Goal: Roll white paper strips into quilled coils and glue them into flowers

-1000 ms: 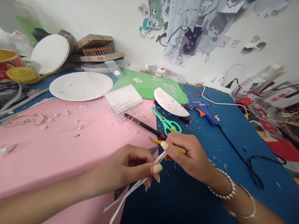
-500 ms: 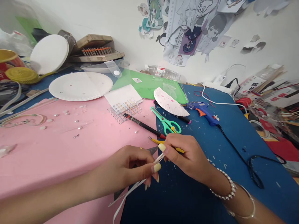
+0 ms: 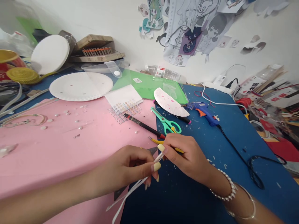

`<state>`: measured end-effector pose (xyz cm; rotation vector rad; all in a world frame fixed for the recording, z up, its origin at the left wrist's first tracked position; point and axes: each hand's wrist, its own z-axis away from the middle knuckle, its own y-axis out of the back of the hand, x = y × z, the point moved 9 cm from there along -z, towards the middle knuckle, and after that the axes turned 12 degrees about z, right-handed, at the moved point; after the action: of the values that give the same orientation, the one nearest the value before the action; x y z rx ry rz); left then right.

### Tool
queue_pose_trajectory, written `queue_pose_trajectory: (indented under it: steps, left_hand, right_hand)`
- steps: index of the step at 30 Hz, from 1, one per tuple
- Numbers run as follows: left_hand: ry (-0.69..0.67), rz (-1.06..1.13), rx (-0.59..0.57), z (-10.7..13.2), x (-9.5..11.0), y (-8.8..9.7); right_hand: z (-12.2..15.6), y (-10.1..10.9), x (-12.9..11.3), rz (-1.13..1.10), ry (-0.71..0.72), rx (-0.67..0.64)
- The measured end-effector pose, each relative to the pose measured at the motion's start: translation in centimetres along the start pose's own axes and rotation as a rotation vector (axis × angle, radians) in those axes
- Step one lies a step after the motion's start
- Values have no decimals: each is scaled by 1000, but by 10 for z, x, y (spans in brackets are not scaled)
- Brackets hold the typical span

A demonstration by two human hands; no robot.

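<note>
Pinching thin, white, ribbon-like strips (image 3: 159,158) in left hand (image 3: 137,165) and right hand (image 3: 184,152) above blue surface (image 3: 233,133); probably dealing with light, limp material, favouring holds near the bundled end.

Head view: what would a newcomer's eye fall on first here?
Probably the left hand and right hand, low in the middle, pinching white strips whose loose ends trail toward the bottom edge. Next, the broad pink sheet on the left. Then the green scissors beyond the right hand, and the blue glue gun further right.
</note>
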<state>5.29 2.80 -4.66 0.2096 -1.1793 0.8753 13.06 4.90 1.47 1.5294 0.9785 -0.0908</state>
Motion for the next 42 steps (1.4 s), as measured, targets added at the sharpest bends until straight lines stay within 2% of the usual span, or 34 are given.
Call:
queue_pose_trajectory:
  steps: [3, 9, 15, 20, 26, 42]
  left_hand:
    - [-16, -6, 14, 0, 1, 1]
    - [-15, -16, -36, 2, 2, -2]
    - [-39, 16, 4, -1, 3, 2]
    - [7, 22, -26, 0, 1, 0]
    - [-26, 22, 36, 1, 1, 2]
    - [-33, 6, 50, 1, 4, 2]
  right_hand:
    - [0, -1, 0, 16, 4, -9]
    - [0, -3, 0, 26, 4, -16]
    - [-1, -2, -1, 45, 12, -14]
    - [0, -2, -3, 56, 27, -5]
    - [-1, -1, -4, 64, 34, -4]
    - [-1, -2, -3, 75, 37, -3]
